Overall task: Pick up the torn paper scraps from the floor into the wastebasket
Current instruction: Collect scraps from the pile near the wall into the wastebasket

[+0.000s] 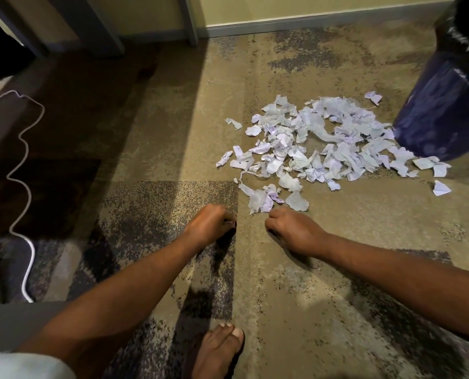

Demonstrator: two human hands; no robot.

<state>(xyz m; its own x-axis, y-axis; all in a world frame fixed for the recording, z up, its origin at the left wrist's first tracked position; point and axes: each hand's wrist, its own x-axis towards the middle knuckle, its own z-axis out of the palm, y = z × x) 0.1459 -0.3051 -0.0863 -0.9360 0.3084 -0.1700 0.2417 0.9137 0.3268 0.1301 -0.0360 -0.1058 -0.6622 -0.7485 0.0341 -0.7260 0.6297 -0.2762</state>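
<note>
Scraps (318,149) are heaped on carpet (173,132) against the wastebasket (446,105) base, the heap's long axis stretched away from it toward both hands. Open carpet is left beyond. The right hand (290,228) is curled, nothing seen held; whether the left hand (210,222), also curled, pinches anything cannot be told.

paper scraps (310,143): white, crumpled, heaped on carpet (173,132) | wastebasket (444,105): dark blue, bag-lined, touching heap

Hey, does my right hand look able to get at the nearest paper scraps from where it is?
Probably yes. The right hand sits just short of the nearest paper scraps, with only bare carpet between them.
</note>
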